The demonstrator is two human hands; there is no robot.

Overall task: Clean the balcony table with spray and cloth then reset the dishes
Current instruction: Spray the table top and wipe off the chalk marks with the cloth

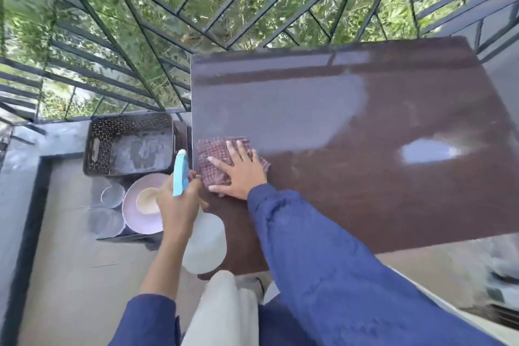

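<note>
The dark brown balcony table (365,177) fills the right half of the head view. A checked reddish cloth (216,157) lies near its left edge. My right hand (241,174) presses flat on the cloth with fingers spread. My left hand (177,199) grips a spray bottle (205,241) with a white body and a light blue nozzle, held just off the table's left front corner. On the floor to the left sit a pink plate (132,216) with a small cream bowl (147,199) in it, and clear glass bowls (109,205).
A dark perforated crate (98,146) stands on the floor beside the table's left edge, behind the dishes. A black metal railing (140,36) runs close behind and to the left. A raised ledge (25,166) borders the floor on the left.
</note>
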